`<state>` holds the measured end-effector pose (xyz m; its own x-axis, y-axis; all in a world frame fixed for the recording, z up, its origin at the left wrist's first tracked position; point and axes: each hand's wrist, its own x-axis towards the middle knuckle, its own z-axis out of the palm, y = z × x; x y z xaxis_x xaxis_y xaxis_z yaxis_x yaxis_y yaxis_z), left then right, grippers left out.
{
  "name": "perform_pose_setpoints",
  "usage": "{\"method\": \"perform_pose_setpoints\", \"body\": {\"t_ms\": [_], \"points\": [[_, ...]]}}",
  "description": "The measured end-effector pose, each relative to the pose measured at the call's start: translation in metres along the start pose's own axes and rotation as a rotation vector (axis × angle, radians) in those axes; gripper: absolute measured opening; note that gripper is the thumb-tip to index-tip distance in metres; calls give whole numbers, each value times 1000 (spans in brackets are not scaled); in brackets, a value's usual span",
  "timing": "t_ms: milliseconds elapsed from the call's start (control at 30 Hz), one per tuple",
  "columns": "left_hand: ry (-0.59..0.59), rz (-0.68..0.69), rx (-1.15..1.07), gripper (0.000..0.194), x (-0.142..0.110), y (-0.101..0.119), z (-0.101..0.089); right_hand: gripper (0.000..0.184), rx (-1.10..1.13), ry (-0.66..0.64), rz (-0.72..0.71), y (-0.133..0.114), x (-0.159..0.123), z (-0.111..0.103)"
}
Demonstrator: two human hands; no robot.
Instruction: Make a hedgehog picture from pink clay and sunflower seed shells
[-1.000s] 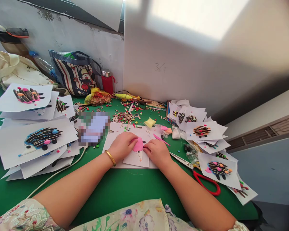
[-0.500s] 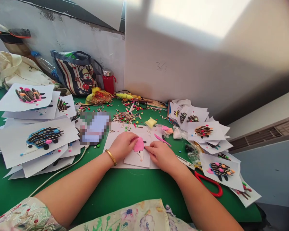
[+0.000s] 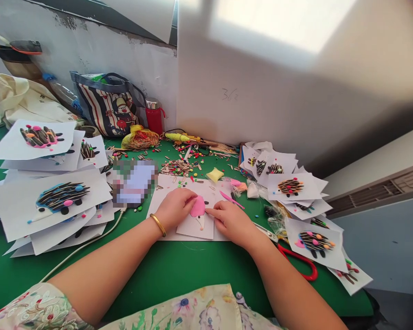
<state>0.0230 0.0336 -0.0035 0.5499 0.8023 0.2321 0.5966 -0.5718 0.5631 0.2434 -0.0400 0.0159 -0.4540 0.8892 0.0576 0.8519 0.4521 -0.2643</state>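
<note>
Between my hands lies a small white card (image 3: 194, 232) bearing a hedgehog shape: a pink clay body (image 3: 197, 207), a white pointed face (image 3: 200, 221) with a dark eye, and a black clay foot (image 3: 206, 203). My left hand (image 3: 175, 207) rests on the card, its fingertips touching the upper left edge of the pink clay; no held thing shows in it. From the right, my right hand (image 3: 231, 222) reaches in with its index finger stretched to the body's right edge and the other fingers curled. What lies under that fingertip is hidden. A larger white sheet (image 3: 165, 188) is underneath.
Finished hedgehog cards stand in a left stack (image 3: 13, 201) and a right stack (image 3: 316, 266). Red-handled scissors (image 3: 298, 261) lie beside my right forearm. Behind are a pink clay knife (image 3: 231, 200), yellow clay (image 3: 214, 174), a seed pile (image 3: 176, 167) and a phone (image 3: 136, 183).
My right index finger has shifted very slightly at the body's right edge. My left hand has stayed in place, and the view has moved a little.
</note>
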Motion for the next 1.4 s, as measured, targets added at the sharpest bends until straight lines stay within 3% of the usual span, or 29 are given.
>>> {"method": "perform_pose_setpoints", "body": {"t_ms": [400,567,733,933,1167,1400], "points": [[16,30,9,22,1,2,-1,29,74,94,84,9,4,11],[36,127,74,24,-2,3,2,29,-135,264,317,28,6,3],[-17,258,177,28,-10,11,0,17,-254,181,452,41,9,2],[-182,387,243,35,-18,22,-4,14,-240,262,422,41,11,2],[-226,373,315,47,-20,26,-5,26,-102,115,109,21,8,1],[-252,386,332,50,-20,24,-4,23,-181,101,116,8,9,7]]}}
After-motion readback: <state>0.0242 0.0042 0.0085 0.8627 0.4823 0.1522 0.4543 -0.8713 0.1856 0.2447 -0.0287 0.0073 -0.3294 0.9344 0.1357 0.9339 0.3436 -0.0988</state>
